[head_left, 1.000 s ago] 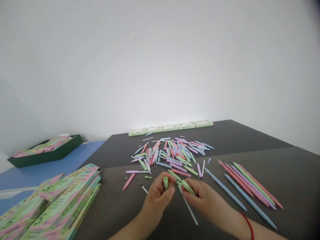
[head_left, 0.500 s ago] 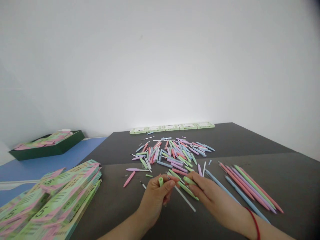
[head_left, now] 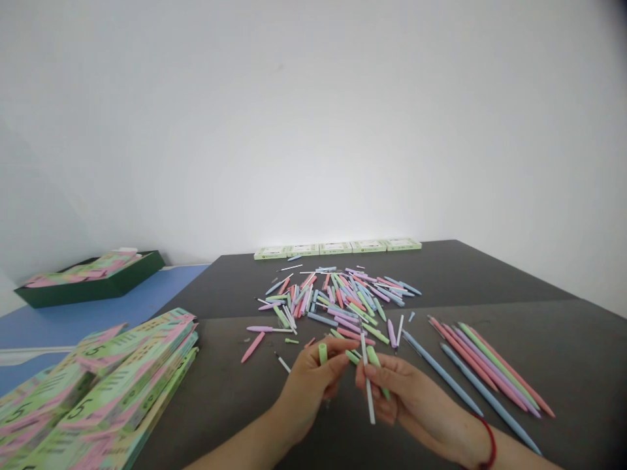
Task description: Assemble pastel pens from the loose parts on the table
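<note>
My left hand [head_left: 314, 375] is closed around a light green pen barrel part [head_left: 322, 353], whose end pokes up between thumb and fingers. Close beside it, my right hand [head_left: 396, 388] pinches a white pen refill [head_left: 368, 385] that slants with its dark tip up. A second green barrel part [head_left: 376, 362] lies in the same right-hand grip. Just beyond both hands spreads a heap of loose pen parts [head_left: 337, 303] in pink, green, purple and blue, with white refills among them.
A row of whole pens [head_left: 484, 365] lies on the dark table [head_left: 539, 339] at right. Green-pink printed packs [head_left: 112, 378] are stacked at left. Behind them, a dark green tray [head_left: 98, 287] holds more packs. Flat boxes [head_left: 336, 249] line the far edge by the wall.
The white refill has passed from near my left fingers into my right hand and now stands steeper. My right hand has turned, its green part now more upright.
</note>
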Demonstrator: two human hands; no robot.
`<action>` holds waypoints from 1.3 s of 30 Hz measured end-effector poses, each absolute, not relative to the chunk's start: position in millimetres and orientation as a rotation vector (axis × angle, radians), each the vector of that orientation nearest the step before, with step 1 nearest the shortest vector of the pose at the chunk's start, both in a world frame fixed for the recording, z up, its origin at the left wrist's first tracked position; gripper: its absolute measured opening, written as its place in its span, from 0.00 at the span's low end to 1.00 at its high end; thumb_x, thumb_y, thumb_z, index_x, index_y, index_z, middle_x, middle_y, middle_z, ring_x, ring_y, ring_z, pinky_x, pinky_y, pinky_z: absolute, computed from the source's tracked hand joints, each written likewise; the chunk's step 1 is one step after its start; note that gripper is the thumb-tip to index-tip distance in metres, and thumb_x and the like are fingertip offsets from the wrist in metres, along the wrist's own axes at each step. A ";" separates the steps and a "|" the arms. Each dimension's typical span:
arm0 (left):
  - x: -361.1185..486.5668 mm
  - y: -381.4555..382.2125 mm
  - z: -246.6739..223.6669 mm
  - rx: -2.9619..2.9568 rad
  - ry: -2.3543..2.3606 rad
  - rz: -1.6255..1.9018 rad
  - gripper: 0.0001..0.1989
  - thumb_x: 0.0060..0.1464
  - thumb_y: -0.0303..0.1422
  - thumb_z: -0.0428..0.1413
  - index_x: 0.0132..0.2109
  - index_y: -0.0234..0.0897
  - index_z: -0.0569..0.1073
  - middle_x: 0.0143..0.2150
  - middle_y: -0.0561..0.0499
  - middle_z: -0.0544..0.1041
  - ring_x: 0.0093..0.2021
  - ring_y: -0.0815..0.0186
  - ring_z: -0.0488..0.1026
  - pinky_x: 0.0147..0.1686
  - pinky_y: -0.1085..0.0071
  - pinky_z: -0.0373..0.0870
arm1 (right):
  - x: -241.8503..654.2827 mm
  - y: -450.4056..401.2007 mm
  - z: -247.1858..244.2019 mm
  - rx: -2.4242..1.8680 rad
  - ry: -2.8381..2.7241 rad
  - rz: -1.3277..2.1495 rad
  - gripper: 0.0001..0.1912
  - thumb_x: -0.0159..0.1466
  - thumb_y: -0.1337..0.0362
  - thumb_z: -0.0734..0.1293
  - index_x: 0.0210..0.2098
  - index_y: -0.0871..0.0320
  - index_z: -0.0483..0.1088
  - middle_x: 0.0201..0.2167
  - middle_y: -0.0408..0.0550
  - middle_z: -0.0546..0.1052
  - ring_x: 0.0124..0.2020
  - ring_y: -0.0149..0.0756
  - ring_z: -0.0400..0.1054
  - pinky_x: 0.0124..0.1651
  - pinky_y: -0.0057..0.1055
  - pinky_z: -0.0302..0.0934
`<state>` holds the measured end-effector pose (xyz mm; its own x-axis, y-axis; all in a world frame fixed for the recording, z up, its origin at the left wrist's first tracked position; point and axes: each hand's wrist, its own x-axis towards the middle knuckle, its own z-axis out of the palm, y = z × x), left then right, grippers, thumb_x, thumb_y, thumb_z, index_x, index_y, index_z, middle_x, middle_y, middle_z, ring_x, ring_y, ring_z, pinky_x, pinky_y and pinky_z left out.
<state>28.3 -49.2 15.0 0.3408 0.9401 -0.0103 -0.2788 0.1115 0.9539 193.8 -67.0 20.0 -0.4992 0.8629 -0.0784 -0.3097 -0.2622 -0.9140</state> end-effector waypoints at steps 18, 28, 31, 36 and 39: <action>35.0 -52.8 1.7 1.270 0.725 0.933 0.20 0.51 0.48 0.56 0.28 0.33 0.70 0.14 0.62 0.57 0.12 0.78 0.48 0.14 0.77 0.42 | 150.0 -58.6 31.5 -0.832 -0.917 1.563 0.19 0.54 0.52 0.70 0.38 0.59 0.74 0.30 0.44 0.73 0.20 0.25 0.57 0.18 0.22 0.51; 23.8 -38.7 4.5 1.266 0.775 0.927 0.18 0.54 0.45 0.53 0.30 0.33 0.71 0.19 0.59 0.61 0.14 0.78 0.47 0.14 0.78 0.41 | 239.9 -50.0 67.1 -1.197 -1.826 0.768 0.19 0.68 0.56 0.56 0.26 0.56 0.68 0.28 0.44 0.72 0.33 0.36 0.65 0.41 0.34 0.56; 17.8 -35.0 6.3 1.366 0.742 0.892 0.19 0.54 0.46 0.53 0.30 0.32 0.72 0.22 0.56 0.64 0.16 0.77 0.51 0.15 0.78 0.42 | 265.1 -56.6 66.6 -1.237 -2.290 0.426 0.15 0.68 0.59 0.56 0.30 0.55 0.69 0.29 0.45 0.72 0.33 0.37 0.64 0.42 0.35 0.54; 8.9 -35.5 13.1 1.536 0.698 0.842 0.20 0.57 0.45 0.51 0.30 0.31 0.72 0.23 0.55 0.63 0.18 0.76 0.52 0.17 0.77 0.44 | 275.3 -62.5 65.9 -1.115 -2.476 -0.132 0.13 0.68 0.66 0.56 0.33 0.54 0.70 0.30 0.46 0.73 0.35 0.38 0.65 0.44 0.37 0.53; 4.7 -36.1 16.8 1.617 0.696 0.799 0.19 0.59 0.43 0.49 0.30 0.32 0.72 0.23 0.55 0.62 0.19 0.75 0.53 0.18 0.77 0.46 | 273.3 -64.9 73.2 -1.088 -2.463 -0.301 0.13 0.67 0.68 0.55 0.33 0.54 0.70 0.28 0.46 0.73 0.34 0.37 0.65 0.43 0.36 0.54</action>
<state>4.7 -36.1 16.8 0.5933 0.7942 0.1315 0.0210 -0.1786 0.9837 273.3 -64.9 73.2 -0.6003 0.6499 0.4662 0.7430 0.6688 0.0244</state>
